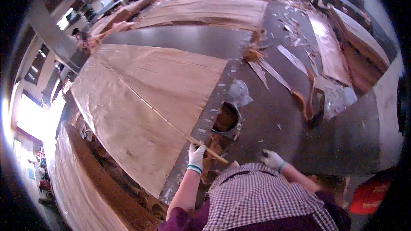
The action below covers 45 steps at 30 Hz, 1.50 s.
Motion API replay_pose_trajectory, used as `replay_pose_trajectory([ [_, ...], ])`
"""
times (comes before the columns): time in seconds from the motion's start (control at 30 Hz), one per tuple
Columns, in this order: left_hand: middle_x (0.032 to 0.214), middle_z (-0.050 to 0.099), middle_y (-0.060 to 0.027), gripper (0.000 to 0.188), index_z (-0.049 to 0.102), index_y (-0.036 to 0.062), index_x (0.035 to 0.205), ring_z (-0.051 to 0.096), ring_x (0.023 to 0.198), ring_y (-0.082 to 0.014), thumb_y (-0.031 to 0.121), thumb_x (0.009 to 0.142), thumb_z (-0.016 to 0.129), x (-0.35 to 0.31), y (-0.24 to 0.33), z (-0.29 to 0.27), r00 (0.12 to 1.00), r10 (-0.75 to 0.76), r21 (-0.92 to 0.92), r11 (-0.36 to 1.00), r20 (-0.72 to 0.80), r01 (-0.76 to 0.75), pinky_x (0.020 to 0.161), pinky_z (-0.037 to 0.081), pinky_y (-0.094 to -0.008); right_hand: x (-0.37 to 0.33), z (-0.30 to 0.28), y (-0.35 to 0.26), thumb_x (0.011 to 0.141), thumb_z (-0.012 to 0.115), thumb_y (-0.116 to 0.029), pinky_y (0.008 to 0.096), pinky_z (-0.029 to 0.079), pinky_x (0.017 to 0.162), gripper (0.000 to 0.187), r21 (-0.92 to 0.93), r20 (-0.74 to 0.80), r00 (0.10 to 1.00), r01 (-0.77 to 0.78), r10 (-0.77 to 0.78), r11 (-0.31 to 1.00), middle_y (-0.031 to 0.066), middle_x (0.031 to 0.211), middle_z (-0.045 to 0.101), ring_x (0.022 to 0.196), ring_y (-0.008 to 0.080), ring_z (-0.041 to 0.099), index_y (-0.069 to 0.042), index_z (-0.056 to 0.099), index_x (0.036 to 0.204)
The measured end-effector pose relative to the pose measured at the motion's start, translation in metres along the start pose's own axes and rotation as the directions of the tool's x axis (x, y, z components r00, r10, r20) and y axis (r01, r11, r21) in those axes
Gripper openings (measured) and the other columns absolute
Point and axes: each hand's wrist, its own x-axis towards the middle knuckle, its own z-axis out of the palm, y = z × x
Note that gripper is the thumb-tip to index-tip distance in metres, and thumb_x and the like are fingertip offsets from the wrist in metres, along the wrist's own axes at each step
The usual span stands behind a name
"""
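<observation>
A long, thin pole [150,108], pale like bamboo, slants across a wide tan wood veneer sheet [124,132]. My left hand [196,155], in a white glove with a green cuff, is closed round the pole close to its near end, at the sheet's right edge. Off to the right, my right hand [273,160] is held near my checked apron, over the grey floor. Its gloved fingers look curled and dark at the tips; whether anything is in them is too small to make out.
Beyond my left hand stands a dark round bucket [225,118] with brown contents, beside a clear plastic bag [240,93]. Veneer scraps [293,62] litter the floor. Stacked veneer [205,6] lies at the back, another stack [357,47] at right. A red object [371,194] sits lower right.
</observation>
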Motion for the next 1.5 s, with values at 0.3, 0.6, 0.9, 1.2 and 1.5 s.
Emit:
replay_pose_trajectory([
  [0.3,0.111,0.059,-0.0075,0.036,0.050,0.0011,0.122,0.057,0.097,-0.0218,0.010,0.087,0.051,0.032,-0.005,0.151,0.905,-0.190,0.353,0.934,0.380,0.048,0.085,0.045,-0.0292,0.103,-0.109,-0.050,0.088,0.055,-0.032,0.0314,0.044,0.083,0.036,0.271,0.296,0.949,-0.195,0.111,0.943,0.0109,0.097,0.063,0.089,0.0195,0.056,-0.003,0.059,0.108],
  [0.6,0.132,0.043,-0.0124,0.052,0.045,0.0099,0.127,0.033,0.127,-0.0335,0.033,0.081,0.055,0.207,0.051,0.259,0.835,0.328,0.885,-0.006,0.442,-0.466,0.106,0.017,-0.0531,0.220,-0.231,-0.077,0.079,0.072,-0.025,0.0271,0.042,0.070,0.031,0.512,0.439,0.897,-0.196,-0.058,0.836,0.0025,0.082,0.062,0.078,0.0111,0.052,0.001,0.064,0.095],
  [0.9,0.147,0.022,-0.0148,0.073,0.029,0.0118,0.140,0.017,0.136,-0.0366,0.046,0.081,0.055,0.333,0.069,0.352,0.944,0.316,0.996,0.034,-0.091,0.084,0.108,0.011,-0.0556,0.277,-0.335,-0.055,0.078,0.069,-0.021,0.0258,0.044,0.063,0.024,0.189,0.217,0.968,0.085,-0.126,0.978,0.0047,0.069,0.057,0.067,0.0073,0.049,-0.003,0.062,0.092],
  [1.2,0.081,0.061,-0.0027,0.010,0.058,0.0119,0.081,0.059,0.075,-0.0187,0.022,0.082,0.055,0.318,0.118,0.269,0.709,0.464,0.314,0.885,-0.532,-0.343,0.066,0.047,-0.0334,0.312,-0.341,-0.052,0.077,0.068,-0.010,0.0244,0.045,0.062,0.020,0.180,0.075,0.985,0.142,-0.158,0.973,0.0010,0.072,0.059,0.067,0.0066,0.050,0.003,0.061,0.091],
  [1.5,0.075,0.050,0.0007,0.008,0.048,0.0142,0.078,0.050,0.071,-0.0119,0.012,0.082,0.056,0.188,0.201,0.209,0.786,0.195,-0.527,0.645,-0.586,-0.553,0.063,0.045,-0.0298,0.222,-0.247,-0.043,0.076,0.069,-0.014,0.0265,0.044,0.057,0.019,0.115,0.012,0.988,0.149,-0.151,0.982,0.0047,0.065,0.059,0.061,0.0087,0.052,0.002,0.059,0.080],
])
